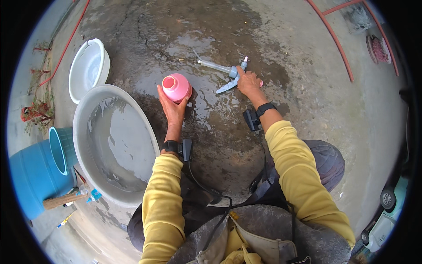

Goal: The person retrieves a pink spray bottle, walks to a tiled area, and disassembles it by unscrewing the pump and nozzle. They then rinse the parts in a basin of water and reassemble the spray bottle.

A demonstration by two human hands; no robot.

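Note:
A round pink sprayer bottle [178, 90] with an uncapped mouth stands at the middle of the wet ground. My left hand [172, 108] is wrapped around its near side, the fingers and thumb on either side. To its right, my right hand [249, 83] grips a sprayer pump head [233, 72], which is apart from the bottle. The pump head has a light-blue handle, a pale tube pointing left and a white-and-pink nozzle tip. A bit of pink shows at the right edge of my right hand; most of that part is hidden by the hand.
A large grey basin [116, 145] of water stands at my left, with a smaller white basin [90, 70] beyond it. A blue drum [33, 176] and a teal bucket [61, 149] are at the far left. Red pipes [336, 39] run at the upper right. A parked vehicle [382, 233] shows at lower right.

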